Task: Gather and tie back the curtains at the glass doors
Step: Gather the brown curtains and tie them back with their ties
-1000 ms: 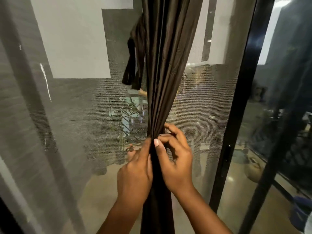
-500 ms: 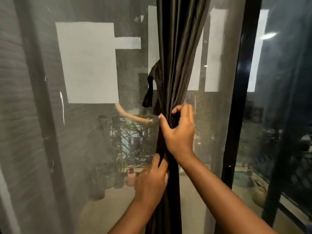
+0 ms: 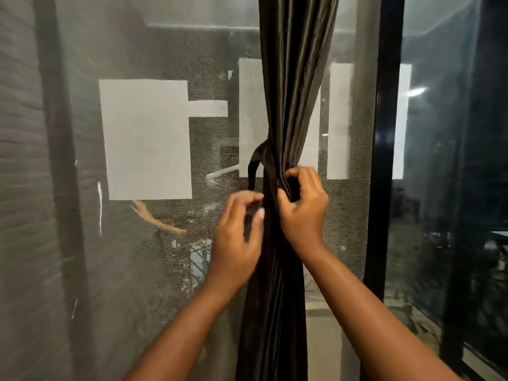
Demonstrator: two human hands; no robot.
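Note:
A dark brown curtain (image 3: 291, 86) hangs bunched into a narrow column in front of the glass door, pinched to a waist at mid height. A dark tie-back strap (image 3: 254, 160) loops out from its left side just above my hands. My right hand (image 3: 303, 207) grips the gathered folds at the waist, fingers curled round them. My left hand (image 3: 237, 237) is at the curtain's left edge just below the strap, thumb and fingertips pinching toward the fabric; whether they hold anything is hidden by the curtain's edge.
A sheer mesh screen (image 3: 137, 243) covers the glass to the left of the curtain. A black door frame (image 3: 384, 160) stands upright just right of it, with dark reflective glass (image 3: 453, 188) beyond. A second dark post (image 3: 57, 133) runs down the far left.
Both hands have slid up the curtain to the strap's height. My left hand rose from below my right hand to beside it. The view tilted upward.

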